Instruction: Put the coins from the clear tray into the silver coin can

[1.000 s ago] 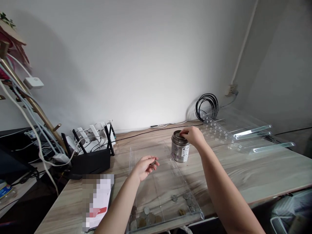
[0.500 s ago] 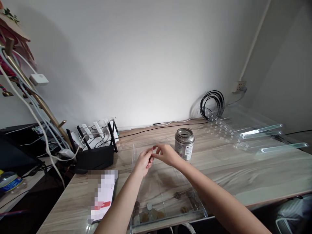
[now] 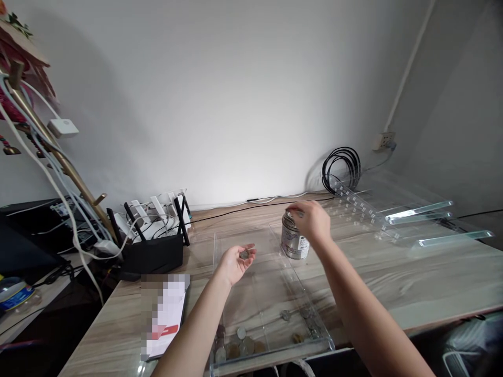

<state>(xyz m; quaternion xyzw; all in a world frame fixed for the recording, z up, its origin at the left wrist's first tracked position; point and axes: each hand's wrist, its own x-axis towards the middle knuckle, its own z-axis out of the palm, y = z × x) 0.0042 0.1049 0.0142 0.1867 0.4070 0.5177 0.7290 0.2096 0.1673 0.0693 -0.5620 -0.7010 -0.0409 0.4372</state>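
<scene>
My left hand (image 3: pixel 237 262) is held palm up over a clear acrylic tray (image 3: pixel 275 285), fingers loosely curled around a few coins (image 3: pixel 245 254) lying in the palm. My right hand (image 3: pixel 310 220) is over the top of a silver tin can (image 3: pixel 295 242) with a coin slot in its lid, fingertips pinched on a coin at the lid. More loose coins (image 3: pixel 243 345) lie in the near end of the tray.
A black router (image 3: pixel 151 251) with white devices and cables stands at the left. A blurred paper (image 3: pixel 165 314) lies near the front left. Clear acrylic racks (image 3: pixel 401 214) and a coiled black cable (image 3: pixel 341 167) sit at the back right.
Half a second ago both hands met over the tray. My right hand has since moved right and up to the can's lid, and my left hand has turned palm up.
</scene>
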